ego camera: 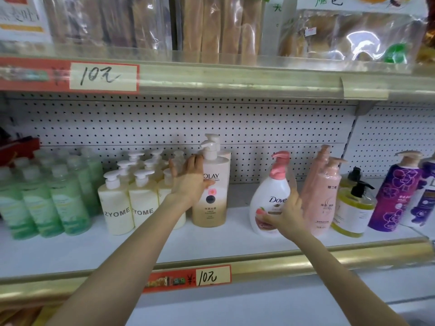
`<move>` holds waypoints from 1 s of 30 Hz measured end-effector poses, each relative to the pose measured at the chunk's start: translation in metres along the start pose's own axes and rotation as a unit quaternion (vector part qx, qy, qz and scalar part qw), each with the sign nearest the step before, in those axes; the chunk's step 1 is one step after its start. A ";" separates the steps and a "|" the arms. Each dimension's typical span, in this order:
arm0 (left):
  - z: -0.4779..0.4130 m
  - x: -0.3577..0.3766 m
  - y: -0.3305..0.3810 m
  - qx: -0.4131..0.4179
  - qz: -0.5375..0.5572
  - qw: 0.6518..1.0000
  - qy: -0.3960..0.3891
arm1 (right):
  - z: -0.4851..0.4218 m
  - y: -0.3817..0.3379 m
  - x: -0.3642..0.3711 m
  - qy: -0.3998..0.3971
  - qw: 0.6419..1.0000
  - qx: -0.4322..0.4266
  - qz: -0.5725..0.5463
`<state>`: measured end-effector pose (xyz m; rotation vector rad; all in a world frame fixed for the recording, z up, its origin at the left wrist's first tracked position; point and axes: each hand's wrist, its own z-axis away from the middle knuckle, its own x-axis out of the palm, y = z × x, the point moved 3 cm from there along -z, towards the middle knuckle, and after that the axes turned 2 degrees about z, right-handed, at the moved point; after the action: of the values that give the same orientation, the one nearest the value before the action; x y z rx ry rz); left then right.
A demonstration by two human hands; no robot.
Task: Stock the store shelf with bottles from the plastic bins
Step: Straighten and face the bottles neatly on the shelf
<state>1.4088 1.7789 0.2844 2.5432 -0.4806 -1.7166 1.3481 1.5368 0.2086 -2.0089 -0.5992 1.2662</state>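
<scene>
Olay bottle [211, 194] is steadied upright on the shelf [70, 245] by left hand [189, 182], fingers wrapped; Dove bottle [268, 198] is clasped by right hand [288, 214]; labels are best squared forward

Olay bottle [211, 194]: cream-gold pump, upright, mid-shelf | Dove bottle [268, 196]: white, pink pump, upright, right of it, apart

White pegboard back wall [259, 118], gold-edged upper shelf rail [235, 78], handwritten price tag [103, 77]

2 Olay bottles [213, 191], 1 Dove bottle [270, 196], 2 pink bottles [323, 194], 2 price tags [103, 77].
</scene>
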 end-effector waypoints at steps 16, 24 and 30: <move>-0.001 0.003 0.000 -0.005 -0.005 1.000 0.009 | -0.023 -0.021 0.042 -0.052 0.998 -0.006 -0.040; -0.002 0.006 -0.001 -0.008 -0.010 1.000 0.013 | -0.033 -0.018 0.045 -0.075 0.995 0.005 -0.067; -0.003 0.008 -0.003 -0.007 -0.004 1.000 0.012 | -0.043 -0.029 0.005 0.091 0.994 -0.062 -0.028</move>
<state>1.4151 1.7796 0.2778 2.5568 -0.4557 -1.6829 1.3881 1.5465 0.2404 -2.1648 -0.6537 1.0219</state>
